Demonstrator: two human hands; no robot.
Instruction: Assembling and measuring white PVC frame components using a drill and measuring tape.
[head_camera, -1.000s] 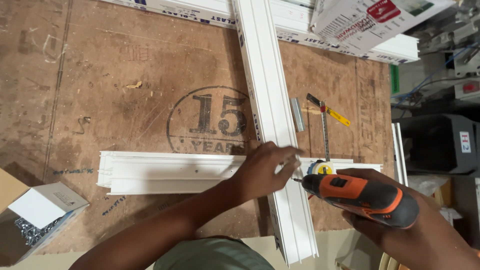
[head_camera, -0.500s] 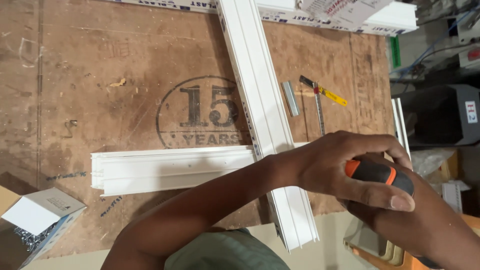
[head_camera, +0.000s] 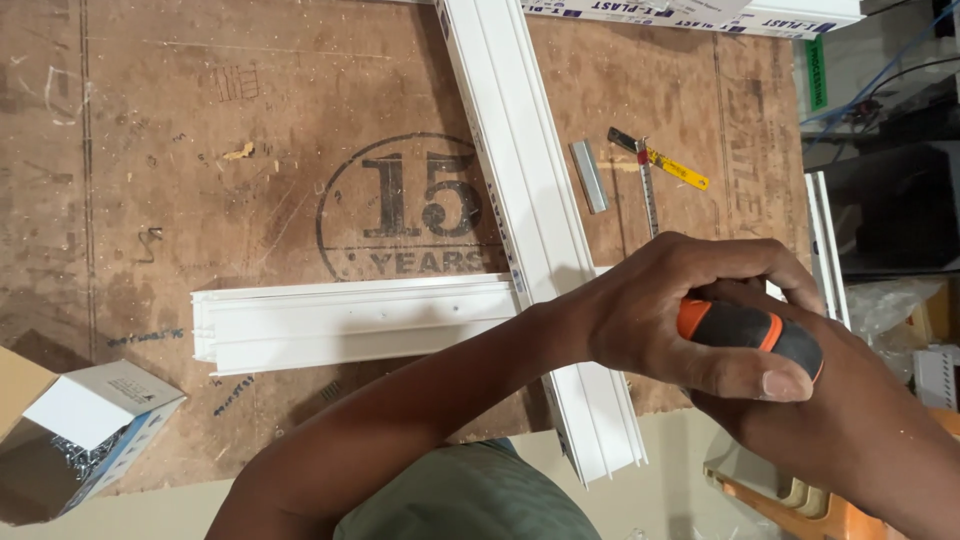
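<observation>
Left hand: your left hand (head_camera: 690, 310) lies over the orange-and-black tool (head_camera: 752, 335), fingers (head_camera: 745, 378) wrapped around its body.
Right hand: mostly hidden beneath the left; whether it grips the tool cannot be told.
Tool: at the desk (head_camera: 200, 150) right edge; its tip is covered.
Profiles: long white profile (head_camera: 525, 210) crosses the short white profile (head_camera: 350, 322); the joint is partly hidden by your forearm.
</observation>
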